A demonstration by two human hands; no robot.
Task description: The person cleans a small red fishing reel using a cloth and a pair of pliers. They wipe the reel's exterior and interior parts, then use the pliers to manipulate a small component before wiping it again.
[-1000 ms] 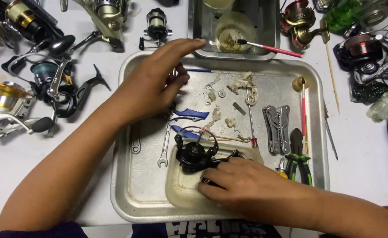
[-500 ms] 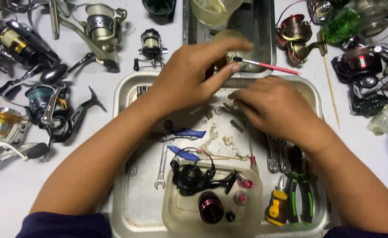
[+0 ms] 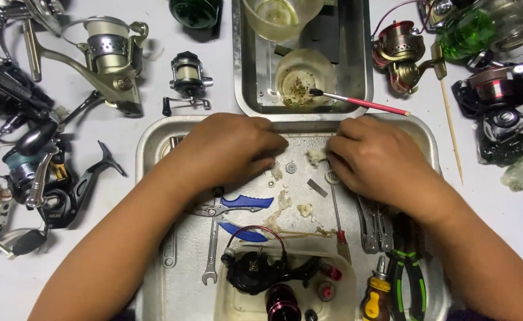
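Between the curled fingertips of the left hand (image 3: 228, 148) and right hand (image 3: 377, 157), grips hidden, small washers (image 3: 291, 168) and greasy wadding (image 3: 316, 156) warrant slow, deliberate pinching.

white worktop (image 3: 154, 83) under even, bright light

its pale surface fills the whole view to every edge; soft, short shadows lie on it; no wall, floor or window shows

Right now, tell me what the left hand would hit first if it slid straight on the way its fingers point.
The left hand points right across the tray. It would probably first meet the small washer, then the right hand.
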